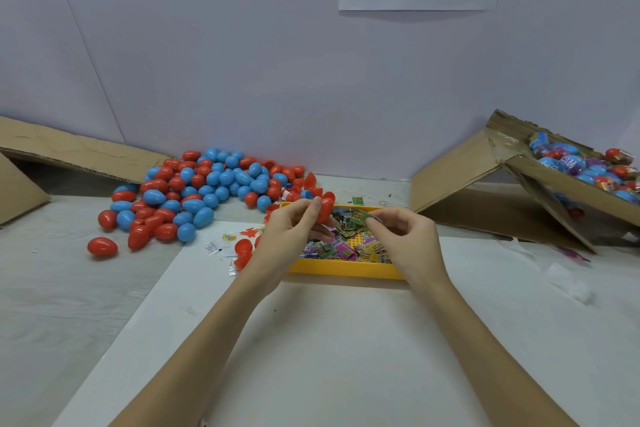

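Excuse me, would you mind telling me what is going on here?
A person appears to be filling plastic eggs. The left hand holds an open red egg shell, and the right hand pinches a small green packet beside it, above the yellow tray of packets. A pile of closed red and blue eggs lies to the left; wrapped eggs sit in a cardboard box on the right.

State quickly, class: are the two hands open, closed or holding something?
Left hand: grips a red egg shell.
Right hand: pinches a green packet.
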Motion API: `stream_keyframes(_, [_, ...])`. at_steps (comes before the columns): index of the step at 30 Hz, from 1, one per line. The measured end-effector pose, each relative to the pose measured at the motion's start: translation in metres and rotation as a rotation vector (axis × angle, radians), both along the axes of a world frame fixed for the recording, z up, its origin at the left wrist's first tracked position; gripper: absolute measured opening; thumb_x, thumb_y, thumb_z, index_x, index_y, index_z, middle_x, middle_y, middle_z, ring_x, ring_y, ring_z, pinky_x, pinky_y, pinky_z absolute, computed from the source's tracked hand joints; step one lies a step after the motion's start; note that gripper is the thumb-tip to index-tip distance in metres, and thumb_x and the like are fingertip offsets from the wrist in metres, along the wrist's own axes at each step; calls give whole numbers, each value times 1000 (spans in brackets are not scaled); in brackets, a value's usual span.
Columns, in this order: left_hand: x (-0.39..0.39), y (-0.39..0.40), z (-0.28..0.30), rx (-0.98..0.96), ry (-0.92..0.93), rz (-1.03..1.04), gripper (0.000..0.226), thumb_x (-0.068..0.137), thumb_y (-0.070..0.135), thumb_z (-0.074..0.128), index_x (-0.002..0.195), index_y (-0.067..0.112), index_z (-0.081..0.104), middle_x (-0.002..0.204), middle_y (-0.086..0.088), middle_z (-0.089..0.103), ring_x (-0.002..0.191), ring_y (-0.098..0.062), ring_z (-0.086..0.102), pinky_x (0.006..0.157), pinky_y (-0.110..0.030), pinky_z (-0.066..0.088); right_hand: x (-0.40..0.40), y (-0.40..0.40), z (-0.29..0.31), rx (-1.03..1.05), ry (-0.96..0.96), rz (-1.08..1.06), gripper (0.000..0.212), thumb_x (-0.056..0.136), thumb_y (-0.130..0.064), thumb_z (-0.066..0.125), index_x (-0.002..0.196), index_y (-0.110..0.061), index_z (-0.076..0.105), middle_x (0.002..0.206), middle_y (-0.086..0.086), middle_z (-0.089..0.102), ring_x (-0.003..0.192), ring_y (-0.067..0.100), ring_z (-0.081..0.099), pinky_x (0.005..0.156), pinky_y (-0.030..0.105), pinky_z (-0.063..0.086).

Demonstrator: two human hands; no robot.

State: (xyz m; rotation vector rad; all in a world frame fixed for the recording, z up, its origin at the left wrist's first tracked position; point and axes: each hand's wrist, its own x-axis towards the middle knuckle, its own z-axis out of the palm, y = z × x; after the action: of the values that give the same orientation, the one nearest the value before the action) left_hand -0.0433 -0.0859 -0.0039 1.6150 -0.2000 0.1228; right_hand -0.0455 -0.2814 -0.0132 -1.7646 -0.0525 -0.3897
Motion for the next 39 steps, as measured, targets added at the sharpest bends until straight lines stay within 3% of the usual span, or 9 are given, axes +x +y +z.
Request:
stream_keyframes(5, [-1, 3, 2, 10, 13, -6, 25, 101, 29, 61, 124, 22, 66, 102, 5, 77, 92, -16, 76, 74, -15, 56, -1, 2, 1, 32, 4, -19, 4, 90, -11, 76, 90, -13, 72, 87, 2, 74, 85, 10, 70, 76, 24, 57])
stream_keyframes(8, [0, 6, 1, 47, -17, -6, 24, 97, 26, 69, 121, 27, 70, 110, 6, 75, 103, -12, 72, 84, -19, 58, -3, 2, 4, 40, -6, 24, 5, 91, -14, 75, 92, -16, 71, 88, 4, 73, 84, 12, 69, 72, 22, 55])
stream_keyframes(11, [0, 6, 2, 54, -1, -16, 35, 93, 24, 73, 128, 27, 69, 119, 10, 72, 108, -8, 70, 84, -19, 57, -4, 3, 6, 52, -11, 57, 8, 93, -15, 74, 92, -21, 71, 88, 12, 72, 80, 12, 66, 69, 22, 53])
stream_keyframes(14, [0, 5, 2, 43, 6, -18, 40, 95, 22, 71, 135, 24, 64, 126, 6, 69, 105, -11, 73, 93, -26, 57, -3, 5, 6, 14, -12, 89, 3, 92, -13, 75, 94, -15, 73, 93, 17, 72, 81, 11, 64, 73, 21, 52])
stream_keyframes(18, [0, 2, 1, 62, -13, -37, 35, 100, 25, 63, 134, 23, 61, 116, 1, 72, 95, -13, 75, 83, -22, 60, -1, 3, 3, -37, 23, 110, 14, 92, -15, 75, 103, -7, 74, 97, 11, 75, 95, 22, 71, 84, 27, 57])
stream_keyframes(21, [-1, 2, 0, 55, -20, -68, 29, 100, 24, 62, 129, 20, 64, 115, -1, 73, 98, -14, 75, 82, -21, 58, 0, 1, 1, -48, 22, 121, 12, 93, -14, 74, 103, -7, 74, 94, 9, 77, 92, 22, 74, 84, 32, 60])
stream_keyframes(28, [-2, -1, -2, 82, -40, -79, 32, 95, 21, 71, 126, 23, 71, 113, 12, 75, 101, -5, 73, 80, -14, 55, 1, 0, 1, -48, 14, 144, 9, 93, -13, 74, 102, -11, 76, 91, 5, 76, 87, 8, 71, 77, 17, 55])
stream_keyframes(35, [-4, -1, -4, 122, -90, -88, 34, 91, 21, 75, 124, 23, 71, 107, 10, 76, 96, -12, 74, 78, -21, 59, 1, -1, 3, -75, 47, 208, 10, 96, -16, 70, 102, -10, 76, 95, 4, 76, 94, 14, 71, 84, 22, 56])
stream_keyframes(39, [-4, -3, -5, 135, -108, -90, 30, 92, 24, 75, 121, 24, 72, 109, 6, 75, 97, -17, 74, 83, -29, 62, 0, -3, 3, -85, 52, 228, 17, 99, -25, 66, 97, -13, 77, 87, 2, 77, 85, 11, 72, 78, 23, 58])
